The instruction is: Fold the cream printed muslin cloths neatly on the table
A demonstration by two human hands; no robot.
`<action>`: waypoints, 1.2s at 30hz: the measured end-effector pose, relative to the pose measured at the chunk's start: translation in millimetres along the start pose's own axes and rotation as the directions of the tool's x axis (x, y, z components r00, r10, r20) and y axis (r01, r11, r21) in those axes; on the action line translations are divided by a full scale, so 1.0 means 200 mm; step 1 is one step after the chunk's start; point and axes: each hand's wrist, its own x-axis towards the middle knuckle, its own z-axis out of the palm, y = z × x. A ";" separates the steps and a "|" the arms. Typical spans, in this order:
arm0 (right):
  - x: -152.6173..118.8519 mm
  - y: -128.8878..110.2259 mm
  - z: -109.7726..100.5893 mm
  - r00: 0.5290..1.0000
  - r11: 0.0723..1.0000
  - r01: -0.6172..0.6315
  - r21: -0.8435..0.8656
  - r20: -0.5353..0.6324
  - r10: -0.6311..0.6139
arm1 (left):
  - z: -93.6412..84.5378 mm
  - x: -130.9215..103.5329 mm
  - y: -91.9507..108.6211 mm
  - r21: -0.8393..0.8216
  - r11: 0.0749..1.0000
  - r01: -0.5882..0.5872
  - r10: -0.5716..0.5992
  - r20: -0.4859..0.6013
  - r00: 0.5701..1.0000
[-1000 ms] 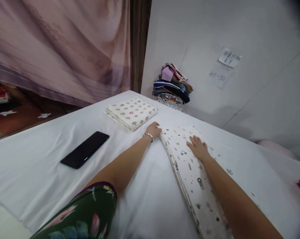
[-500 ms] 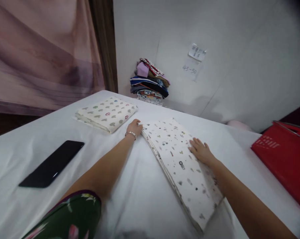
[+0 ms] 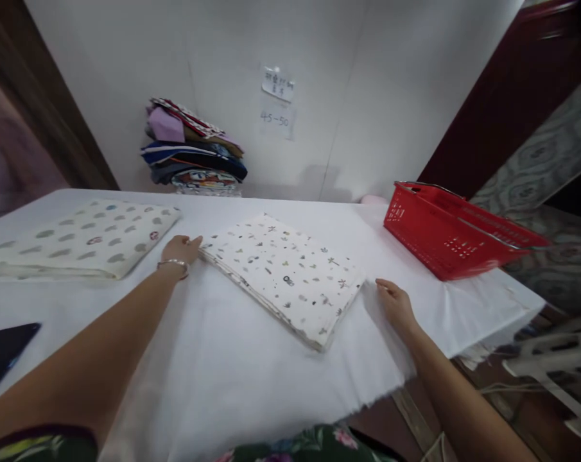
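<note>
A folded white cloth with small scattered prints (image 3: 290,269) lies flat on the white-covered table (image 3: 242,391). My left hand (image 3: 182,249), with a bracelet at the wrist, pinches or touches the cloth's left corner between thumb and fingers. Just off the cloth's right corner is my right hand (image 3: 395,305), its fingers close together and bent; whether anything is between them is too small to tell. Left of my left hand lies another folded cloth with grey mushroom-like prints (image 3: 92,234).
A red basket (image 3: 444,234) stands at the table's right end. Piled clothes (image 3: 194,147) are by the wall at the back left. A dark flat device (image 3: 6,353) lies at the left front. Beyond the right edge is a white stool (image 3: 560,366).
The view has turned right, showing the whole basket. My right hand has come off the cloth's top to beside its right corner. The printed cloth now lies flatter at its right side.
</note>
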 end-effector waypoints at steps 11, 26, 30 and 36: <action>0.01 -0.02 0.07 0.985 0.972 -0.169 0.166 0.053 0.163 | 0.13 -0.91 0.44 -0.236 0.442 -0.865 0.895 0.183 0.407; 0.22 -0.04 0.13 0.999 0.997 -0.021 -0.079 0.025 0.023 | 0.20 -1.18 0.55 -0.275 0.333 -0.902 0.915 0.327 0.238; 0.15 -0.10 0.12 0.996 0.988 0.085 -0.132 -0.008 -0.087 | 0.22 -1.22 0.54 -0.205 0.336 -0.919 0.916 0.301 0.267; -0.04 -0.22 0.21 0.848 0.840 0.515 -0.169 0.240 -0.472 | 0.27 -1.27 0.53 -0.103 0.375 -0.921 0.898 0.287 0.334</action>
